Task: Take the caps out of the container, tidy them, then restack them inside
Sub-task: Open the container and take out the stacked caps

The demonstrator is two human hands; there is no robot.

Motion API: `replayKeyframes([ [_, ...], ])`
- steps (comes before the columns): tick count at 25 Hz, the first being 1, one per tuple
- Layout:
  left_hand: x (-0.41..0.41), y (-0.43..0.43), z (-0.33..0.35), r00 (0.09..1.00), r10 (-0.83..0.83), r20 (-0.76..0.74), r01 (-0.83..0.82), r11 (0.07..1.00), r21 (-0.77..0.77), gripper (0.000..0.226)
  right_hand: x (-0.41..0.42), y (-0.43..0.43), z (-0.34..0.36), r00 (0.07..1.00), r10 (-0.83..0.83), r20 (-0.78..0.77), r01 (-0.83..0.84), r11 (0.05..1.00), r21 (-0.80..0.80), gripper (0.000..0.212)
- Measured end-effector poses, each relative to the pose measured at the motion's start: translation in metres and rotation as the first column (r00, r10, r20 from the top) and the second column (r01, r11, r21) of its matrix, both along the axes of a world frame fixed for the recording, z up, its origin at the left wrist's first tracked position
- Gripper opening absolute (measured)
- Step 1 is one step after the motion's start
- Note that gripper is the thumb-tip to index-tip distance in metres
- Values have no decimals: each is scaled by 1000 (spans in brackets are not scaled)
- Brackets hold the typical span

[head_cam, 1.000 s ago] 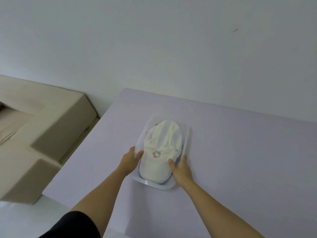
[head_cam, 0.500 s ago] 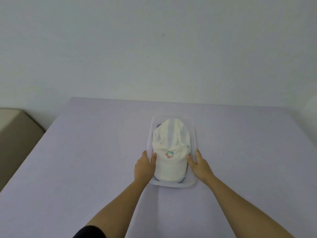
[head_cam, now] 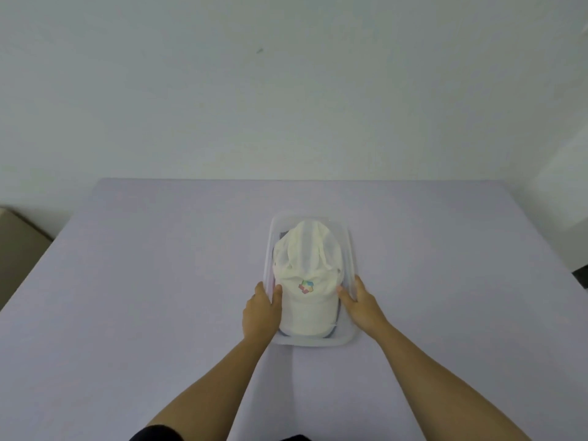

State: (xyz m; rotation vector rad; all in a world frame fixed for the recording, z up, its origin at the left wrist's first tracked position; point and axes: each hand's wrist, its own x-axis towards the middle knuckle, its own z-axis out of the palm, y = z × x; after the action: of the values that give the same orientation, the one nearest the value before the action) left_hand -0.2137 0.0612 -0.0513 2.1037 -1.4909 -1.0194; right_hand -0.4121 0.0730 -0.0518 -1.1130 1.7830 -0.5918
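On the lavender tabletop the left hand rests at the 9 o'clock side of the clear plastic container, its thumb hooked over the rim and touching the edge of the white cap, its fingers lying down the outside wall; it looks clamped lightly on the container's side rather than on the fabric. The cap sits in the middle, crown toward 12 o'clock and brim toward 6 o'clock, with a small multicoloured logo on its front panel; a dark edge peeking out under the brim suggests at least one more cap stacked beneath, though how many cannot be told. At 3 o'clock the right hand mirrors the left, thumb against the cap's brim corner and palm against the container wall, fingers partly apart. This reads as the very start: the container is being steadied and nothing has come out yet. The next move probably calls for the thumbs and fingers to slip under the brim edges and lift the top cap clear without dragging the lower one or tipping the light container.
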Motion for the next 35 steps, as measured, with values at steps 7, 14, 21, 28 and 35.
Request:
replayKeyframes([
  [7, -3, 13, -2, 983, 168, 68, -172, 984, 51, 55, 19, 5, -12, 979, -205, 3, 205, 978, -35, 75],
  [14, 11, 12, -5, 963, 264, -53, -251, 950, 186, 58, 23, 1, -16, 971, -216, -100, 214, 976, -28, 73],
  [21, 15, 9, 1, 975, 219, -36, -201, 940, 274, 52, 21, 1, -17, 971, -215, -108, 212, 976, -41, 73],
  [28, 18, 12, 13, 973, 208, -95, -168, 931, 324, 50, 21, 1, -17, 972, -217, -88, 214, 976, -47, 73],
  [35, 13, 20, 20, 958, 236, -161, -179, 936, 302, 55, 16, 6, -4, 981, -194, 26, 194, 980, -38, 70],
])
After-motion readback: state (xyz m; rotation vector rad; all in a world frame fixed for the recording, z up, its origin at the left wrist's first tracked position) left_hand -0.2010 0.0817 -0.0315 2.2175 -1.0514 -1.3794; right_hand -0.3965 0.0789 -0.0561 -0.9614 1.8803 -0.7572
